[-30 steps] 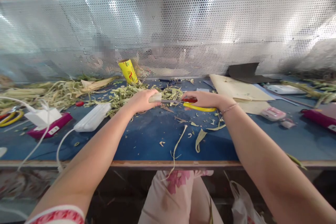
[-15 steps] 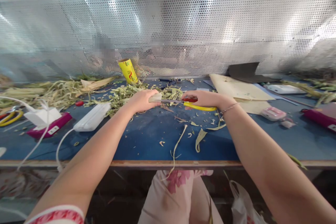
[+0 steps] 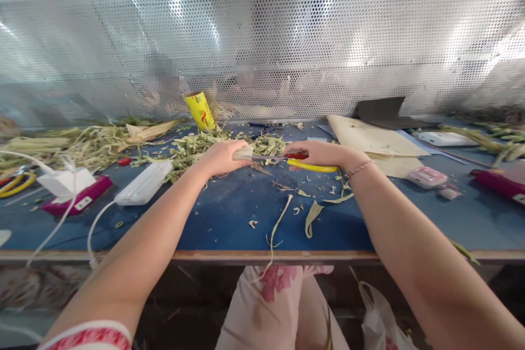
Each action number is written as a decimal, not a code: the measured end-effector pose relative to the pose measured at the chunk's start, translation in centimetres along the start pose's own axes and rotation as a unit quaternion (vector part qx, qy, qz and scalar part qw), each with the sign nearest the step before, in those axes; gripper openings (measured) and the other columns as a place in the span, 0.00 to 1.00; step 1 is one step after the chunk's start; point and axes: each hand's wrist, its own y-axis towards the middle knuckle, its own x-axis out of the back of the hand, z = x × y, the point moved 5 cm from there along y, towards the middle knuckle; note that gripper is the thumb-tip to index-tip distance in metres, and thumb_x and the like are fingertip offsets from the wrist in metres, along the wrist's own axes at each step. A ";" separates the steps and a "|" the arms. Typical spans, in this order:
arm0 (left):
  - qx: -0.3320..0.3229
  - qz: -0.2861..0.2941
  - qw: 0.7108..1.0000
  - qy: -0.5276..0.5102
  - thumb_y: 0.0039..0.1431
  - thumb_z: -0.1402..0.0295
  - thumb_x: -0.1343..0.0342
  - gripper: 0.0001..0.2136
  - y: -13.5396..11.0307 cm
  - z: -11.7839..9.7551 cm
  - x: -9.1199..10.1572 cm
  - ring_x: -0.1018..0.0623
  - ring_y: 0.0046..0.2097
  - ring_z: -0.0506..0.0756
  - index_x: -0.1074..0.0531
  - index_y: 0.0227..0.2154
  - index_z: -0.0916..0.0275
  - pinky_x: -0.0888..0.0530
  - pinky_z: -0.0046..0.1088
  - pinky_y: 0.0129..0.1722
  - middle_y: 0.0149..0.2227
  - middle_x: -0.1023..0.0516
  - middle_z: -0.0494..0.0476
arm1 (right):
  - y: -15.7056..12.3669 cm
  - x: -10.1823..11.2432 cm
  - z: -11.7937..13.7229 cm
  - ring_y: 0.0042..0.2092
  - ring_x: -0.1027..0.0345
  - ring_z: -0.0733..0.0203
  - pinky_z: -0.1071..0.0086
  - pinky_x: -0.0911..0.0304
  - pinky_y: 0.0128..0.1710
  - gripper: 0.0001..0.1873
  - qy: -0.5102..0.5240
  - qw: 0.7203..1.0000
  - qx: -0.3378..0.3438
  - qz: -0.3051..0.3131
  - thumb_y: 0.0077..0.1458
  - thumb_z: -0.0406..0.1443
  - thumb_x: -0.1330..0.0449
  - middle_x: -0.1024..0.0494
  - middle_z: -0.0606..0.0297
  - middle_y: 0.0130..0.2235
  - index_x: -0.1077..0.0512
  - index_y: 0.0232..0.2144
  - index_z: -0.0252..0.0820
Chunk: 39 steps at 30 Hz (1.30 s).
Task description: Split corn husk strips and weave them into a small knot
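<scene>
- Left hand (image 3: 221, 157) closed, fingers wrapped round a pale piece (image 3: 244, 152); its cut-looking end pokes out on the side facing the other hand.
- And over on the right, the right hand (image 3: 322, 153) is curled around the scissors (image 3: 314, 167), fingers closed on the handles.
- The blades (image 3: 266, 158) point straight across at the pale piece, tips right at its end; whether they touch it, I can't tell from here.
- Both hands are low over the blue table (image 3: 229, 219), just beside a heap of green plant scraps (image 3: 186, 150).
- Containers now: a yellow tube (image 3: 200, 111) leans behind the heap, near the mesh panel (image 3: 303, 38), its inside out of sight.
- Below the table edge, right of the knees, a whitish plastic bag (image 3: 379, 317), a reddish patch showing low down; its contents are unclear.
- The looks: pale piece whitish-green, short, blunt-ended; scissors with red and yellow on the handles, slim greyish blades.
</scene>
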 end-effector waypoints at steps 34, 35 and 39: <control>0.126 -0.241 0.843 -0.464 0.46 0.68 0.48 0.08 0.4 0.6 2.3 0.28 0.37 0.52 0.38 0.31 0.62 0.32 0.32 0.40 0.32 0.28 0.53 | 2.0 0.1 1.0 0.37 0.35 0.61 0.64 0.39 0.41 0.14 -0.037 0.979 0.001 -0.200 0.50 0.38 0.46 0.30 0.56 0.39 0.30 0.38 0.38; 0.133 -0.243 0.821 -0.499 0.45 0.69 0.47 0.08 0.3 0.1 2.3 0.28 0.35 0.51 0.39 0.30 0.61 0.32 0.31 0.39 0.30 0.29 0.52 | 2.0 0.2 1.5 0.37 0.35 0.63 0.65 0.38 0.39 0.14 0.006 0.972 0.003 -0.233 0.50 0.39 0.46 0.30 0.57 0.39 0.30 0.38 0.38; 0.172 -0.184 0.741 -0.623 0.41 0.69 0.42 0.11 0.0 -2.3 0.8 0.28 0.29 0.49 0.38 0.29 0.61 0.31 0.27 0.31 0.26 0.30 0.48 | 2.8 -0.6 2.8 0.35 0.35 0.65 0.68 0.37 0.36 0.14 0.180 0.944 0.017 -0.277 0.51 0.42 0.48 0.29 0.61 0.35 0.32 0.36 0.39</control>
